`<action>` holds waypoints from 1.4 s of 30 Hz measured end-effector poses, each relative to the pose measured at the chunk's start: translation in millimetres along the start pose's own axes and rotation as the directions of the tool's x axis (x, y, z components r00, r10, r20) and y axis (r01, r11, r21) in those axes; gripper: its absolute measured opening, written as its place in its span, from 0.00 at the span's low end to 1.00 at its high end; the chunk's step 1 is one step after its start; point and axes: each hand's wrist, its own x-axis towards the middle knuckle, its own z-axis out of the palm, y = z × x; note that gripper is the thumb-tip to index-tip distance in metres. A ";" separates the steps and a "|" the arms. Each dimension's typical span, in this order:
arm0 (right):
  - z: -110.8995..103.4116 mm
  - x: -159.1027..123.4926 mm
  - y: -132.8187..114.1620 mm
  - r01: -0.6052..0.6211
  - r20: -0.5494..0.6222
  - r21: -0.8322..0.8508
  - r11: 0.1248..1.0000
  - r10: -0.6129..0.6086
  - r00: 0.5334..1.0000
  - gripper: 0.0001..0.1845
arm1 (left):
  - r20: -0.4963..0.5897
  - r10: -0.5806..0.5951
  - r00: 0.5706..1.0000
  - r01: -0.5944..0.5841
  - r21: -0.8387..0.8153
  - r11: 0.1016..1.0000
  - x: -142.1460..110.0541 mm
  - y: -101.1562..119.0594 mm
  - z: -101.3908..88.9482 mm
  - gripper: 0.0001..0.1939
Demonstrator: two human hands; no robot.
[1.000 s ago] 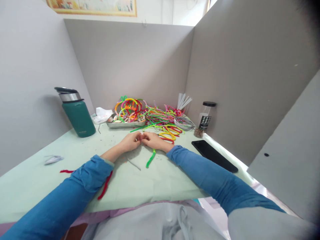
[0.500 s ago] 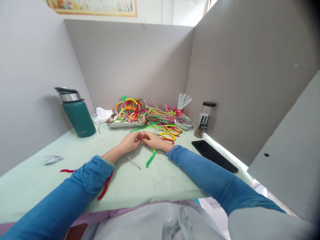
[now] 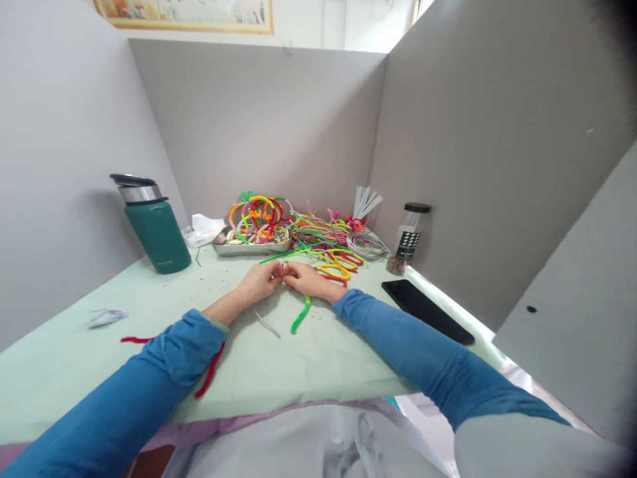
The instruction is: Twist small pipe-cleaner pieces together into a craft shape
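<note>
Head cam: vs 0.5 s ago, hardly any change; L hand [image 3: 259, 282] & R hand [image 3: 306, 280] in about the same spot, center frame, fingertips together. Pale pink edge of the small pinkish item [image 3: 283, 266] shows a bit more at the tips now. View shifted a hair; table stuff same.

Grip: both hands closed in a thumb-finger pinch on that item, center frame; mostly hidden by fingers, can't ID it or tell which hand has more of it.

Green pipe cleaner [image 3: 300, 318] just below R hand, top end hidden by hand/wrist, can't tell if held. Thin gray wire [image 3: 269, 324] lower center, near L hand. Red pipe cleaner [image 3: 211, 373] lower left, mid part blocked by L sleeve [image 3: 184, 348].

Behind hands: metal tray [image 3: 239, 251] w/ colorful fuzzy loops [image 3: 256, 211] over its contents, pipe cleaner pile [image 3: 318, 229], yellow/red loops [image 3: 337, 267] right beside R hand, gray wire coil [image 3: 367, 246]. Upper left of table: green tumbler [image 3: 158, 238], white tissue [image 3: 205, 229]. Right: black-lidded clear jar [image 3: 407, 240], black smartphone [image 3: 425, 311] beyond R sleeve [image 3: 398, 338].
</note>
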 end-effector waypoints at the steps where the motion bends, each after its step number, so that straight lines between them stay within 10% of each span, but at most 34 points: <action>1: 0.1 0.1 0.2 -0.004 -0.001 0.002 1.000 0.004 1.000 0.04 | -0.001 0.002 1.000 -0.002 -0.001 1.000 0.0 -0.1 0.0 0.06; 42: -3.6 -0.7 -6.6 -0.070 0.027 0.049 0.996 0.069 0.997 0.05 | -0.044 0.020 0.999 -0.019 0.033 0.999 -0.5 -4.1 3.3 0.06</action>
